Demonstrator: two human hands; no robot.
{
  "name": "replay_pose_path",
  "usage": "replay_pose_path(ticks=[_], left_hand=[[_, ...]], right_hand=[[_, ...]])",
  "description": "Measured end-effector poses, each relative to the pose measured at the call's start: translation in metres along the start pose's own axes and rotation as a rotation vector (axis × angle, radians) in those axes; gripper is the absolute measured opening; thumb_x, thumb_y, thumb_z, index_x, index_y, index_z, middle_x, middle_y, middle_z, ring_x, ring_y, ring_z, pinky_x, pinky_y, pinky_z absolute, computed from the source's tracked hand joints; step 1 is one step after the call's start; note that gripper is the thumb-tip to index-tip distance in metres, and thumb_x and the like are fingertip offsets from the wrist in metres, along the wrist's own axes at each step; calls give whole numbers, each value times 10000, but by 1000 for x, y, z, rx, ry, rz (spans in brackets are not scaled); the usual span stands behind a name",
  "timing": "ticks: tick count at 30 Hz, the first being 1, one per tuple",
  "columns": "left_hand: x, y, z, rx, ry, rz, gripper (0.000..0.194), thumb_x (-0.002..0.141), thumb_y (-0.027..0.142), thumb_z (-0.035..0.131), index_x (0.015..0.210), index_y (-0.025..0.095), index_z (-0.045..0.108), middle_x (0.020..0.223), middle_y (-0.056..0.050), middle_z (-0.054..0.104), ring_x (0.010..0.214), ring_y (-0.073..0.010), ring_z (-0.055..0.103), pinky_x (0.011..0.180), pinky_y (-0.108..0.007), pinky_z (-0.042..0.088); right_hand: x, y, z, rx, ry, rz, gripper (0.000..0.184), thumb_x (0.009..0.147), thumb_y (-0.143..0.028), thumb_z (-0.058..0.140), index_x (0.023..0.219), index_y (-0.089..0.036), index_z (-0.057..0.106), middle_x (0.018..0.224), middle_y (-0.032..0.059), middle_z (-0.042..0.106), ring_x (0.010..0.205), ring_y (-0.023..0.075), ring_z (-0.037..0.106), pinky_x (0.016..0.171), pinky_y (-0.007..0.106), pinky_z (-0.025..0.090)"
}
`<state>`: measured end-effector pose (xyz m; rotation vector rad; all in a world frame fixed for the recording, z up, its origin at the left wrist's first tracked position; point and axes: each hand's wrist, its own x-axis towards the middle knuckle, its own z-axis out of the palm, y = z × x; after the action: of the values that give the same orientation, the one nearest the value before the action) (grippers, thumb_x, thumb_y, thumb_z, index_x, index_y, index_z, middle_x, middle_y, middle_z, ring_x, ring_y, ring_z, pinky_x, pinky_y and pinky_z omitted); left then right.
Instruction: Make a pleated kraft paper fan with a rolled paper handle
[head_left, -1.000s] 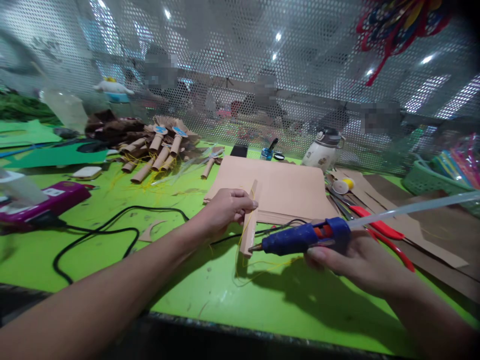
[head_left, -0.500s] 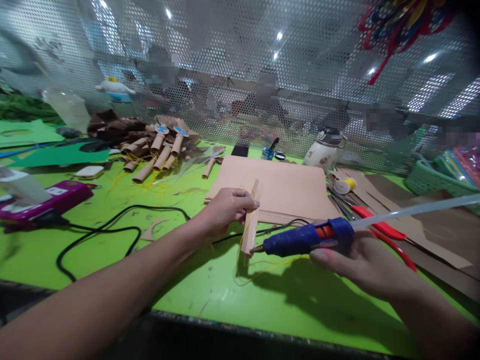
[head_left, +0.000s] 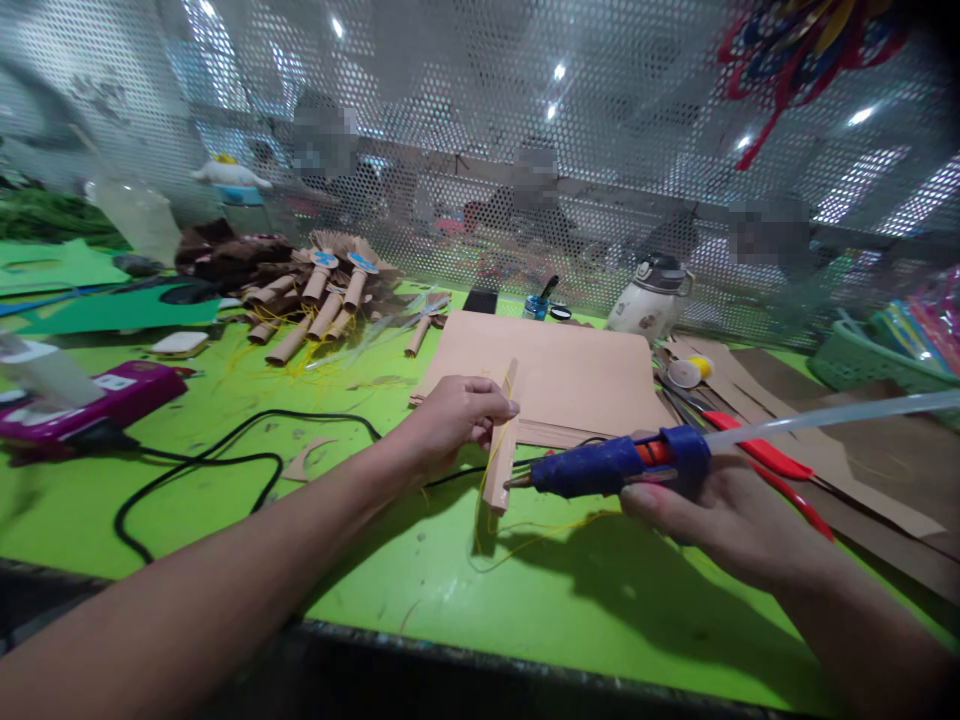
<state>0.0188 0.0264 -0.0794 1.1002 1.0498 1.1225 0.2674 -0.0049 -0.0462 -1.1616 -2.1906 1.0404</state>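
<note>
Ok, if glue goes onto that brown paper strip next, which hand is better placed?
Probably the right: the right hand grips the blue glue gun, its nozzle at the strip's near end. The left hand is occupied, pinching the strip higher up.

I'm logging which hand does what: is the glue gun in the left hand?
No, the right hand grips the blue glue gun, while the left hand pinches the brown paper strip.
</note>
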Motion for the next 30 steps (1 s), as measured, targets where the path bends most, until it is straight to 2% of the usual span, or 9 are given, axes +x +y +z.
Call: replay_pose_path(ticks=[5, 9, 12, 19, 23, 26, 30], left_hand=[[0, 0, 0, -9, -8, -10, 200, 616, 194, 715, 561, 136, 532, 545, 23, 475, 505, -88, 454, 484, -228, 328], [0, 1, 0, -25, -16, -20, 199, 627, 191, 708, 562, 140, 527, 544, 27, 465, 526, -103, 489, 505, -237, 341], [-1, 1, 0, -20, -14, -15, 215, 623, 186, 711, 546, 140, 516, 531, 37, 449, 495, -80, 440, 483, -223, 316], [-1, 0, 1, -13, -15, -10, 227, 626, 188, 716, 542, 142, 510, 530, 38, 453, 488, -72, 419, 471, -213, 310], [-1, -1, 0, -28, -21, -24, 218, 624, 191, 719, 560, 141, 517, 544, 33, 462, 505, -86, 453, 487, -227, 330], [0, -2, -1, -36, -11, -19, 206, 621, 191, 719, 567, 137, 528, 557, 24, 481, 525, -100, 486, 510, -239, 349], [-1, -1, 0, -41, -18, 6, 207, 629, 182, 707, 546, 138, 522, 535, 33, 462, 504, -88, 455, 517, -242, 353]], right_hand=[[1, 0, 0, 21, -15, -7, 339, 852, -496, 598, 890, -178, 707, 712, 35, 641, 631, 154, 571, 556, 233, 483], [-1, -3, 1, 56, -31, -19, 291, 840, -467, 624, 920, -202, 713, 792, 36, 699, 706, 176, 633, 621, 248, 525], [-2, -2, 1, 46, -1, -22, 275, 836, -449, 637, 942, -209, 716, 833, 46, 714, 743, 192, 649, 661, 273, 539], [-1, 6, -1, -27, 39, -6, 301, 853, -462, 613, 840, -175, 705, 672, 24, 640, 595, 149, 567, 518, 233, 462], [-1, 5, 1, 4, 25, -31, 275, 848, -445, 626, 896, -188, 713, 753, 34, 678, 676, 167, 607, 599, 246, 505], [-2, 0, 3, 67, -37, -28, 249, 856, -428, 622, 936, -207, 707, 822, 32, 707, 734, 173, 640, 651, 244, 531], [-1, -3, 4, 95, -45, -40, 250, 841, -432, 634, 901, -196, 689, 794, 36, 696, 700, 172, 630, 611, 243, 524]])
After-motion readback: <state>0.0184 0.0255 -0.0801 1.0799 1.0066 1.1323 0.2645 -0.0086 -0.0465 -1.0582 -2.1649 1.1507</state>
